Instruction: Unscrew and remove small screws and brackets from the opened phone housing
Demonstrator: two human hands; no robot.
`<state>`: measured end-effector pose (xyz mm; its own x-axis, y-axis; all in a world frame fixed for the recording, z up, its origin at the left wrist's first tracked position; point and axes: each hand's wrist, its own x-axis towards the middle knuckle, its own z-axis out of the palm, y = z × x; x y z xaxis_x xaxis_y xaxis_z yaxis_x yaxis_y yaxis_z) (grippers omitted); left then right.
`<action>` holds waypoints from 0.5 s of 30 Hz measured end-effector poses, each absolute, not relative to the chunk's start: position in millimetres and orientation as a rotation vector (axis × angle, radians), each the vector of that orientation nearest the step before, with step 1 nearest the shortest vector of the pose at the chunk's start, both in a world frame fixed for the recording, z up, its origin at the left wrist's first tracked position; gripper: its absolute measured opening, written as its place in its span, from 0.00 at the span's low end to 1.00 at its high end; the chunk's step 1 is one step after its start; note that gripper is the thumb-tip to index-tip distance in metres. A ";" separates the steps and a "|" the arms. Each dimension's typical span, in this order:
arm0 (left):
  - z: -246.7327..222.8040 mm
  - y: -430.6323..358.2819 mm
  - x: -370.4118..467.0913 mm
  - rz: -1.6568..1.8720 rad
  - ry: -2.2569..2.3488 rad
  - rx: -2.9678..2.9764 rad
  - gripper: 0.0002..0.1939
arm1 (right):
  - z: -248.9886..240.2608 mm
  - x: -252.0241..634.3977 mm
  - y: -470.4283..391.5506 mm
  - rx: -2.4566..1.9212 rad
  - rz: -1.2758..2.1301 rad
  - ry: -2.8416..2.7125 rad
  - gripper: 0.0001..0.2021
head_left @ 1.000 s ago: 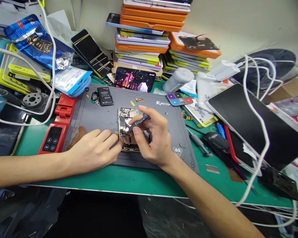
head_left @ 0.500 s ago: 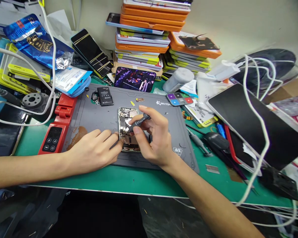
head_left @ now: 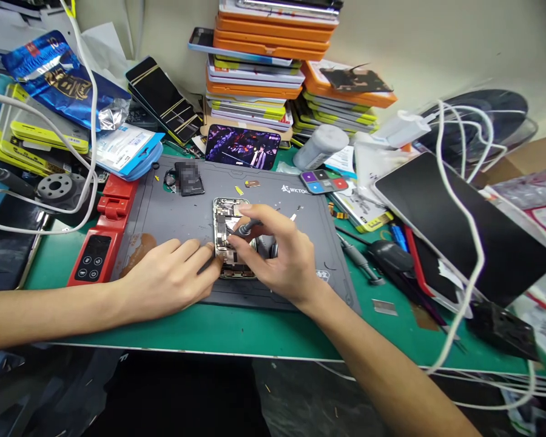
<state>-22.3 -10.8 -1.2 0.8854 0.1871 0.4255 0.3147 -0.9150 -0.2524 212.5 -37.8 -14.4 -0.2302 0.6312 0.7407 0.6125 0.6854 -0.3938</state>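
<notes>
Right now the right hand (head_left: 279, 258) is closed around a slim dark-handled screwdriver (head_left: 246, 228), pinched between thumb and forefinger, its tip angled down and leftward into the opened phone with exposed gold-and-silver internals (head_left: 227, 233). That phone lies directly under both hands, in the middle of the grey rubber work mat (head_left: 173, 209), with its long axis running away from the person, top end toward the wall. The left hand (head_left: 170, 279) lies flat on the mat just left of the phone, fingers loosely together, fingertips touching the phone's left edge near its lower half; whether it pinches a thin dark tool there I cannot tell. Both hands are almost meeting over the phone, the right one nearer to its upper half, where the tip sits.

Outward, a small black battery-like part (head_left: 188, 179) rests on the mat's far left. A lit phone showing a video (head_left: 242, 147) leans beyond the mat. Left of the mat sits a red flat device with buttons (head_left: 101, 240), and a stack of orange and yellow-green cases (head_left: 259, 60) rises behind.
</notes>
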 end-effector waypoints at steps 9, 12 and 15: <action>44.0 -12.8 -22.3 -0.905 -0.457 -3.244 0.08 | -7.5 212.6 -36.1 -0.902 0.087 -2.018 0.31; 71.3 -14.6 -25.9 -0.975 -0.556 -3.690 0.12 | -7.0 212.8 -34.5 -0.915 0.075 -2.006 0.30; 75.9 -25.5 -50.8 -0.949 -0.457 -3.593 0.23 | -7.8 213.5 -34.2 -0.928 0.079 -2.008 0.30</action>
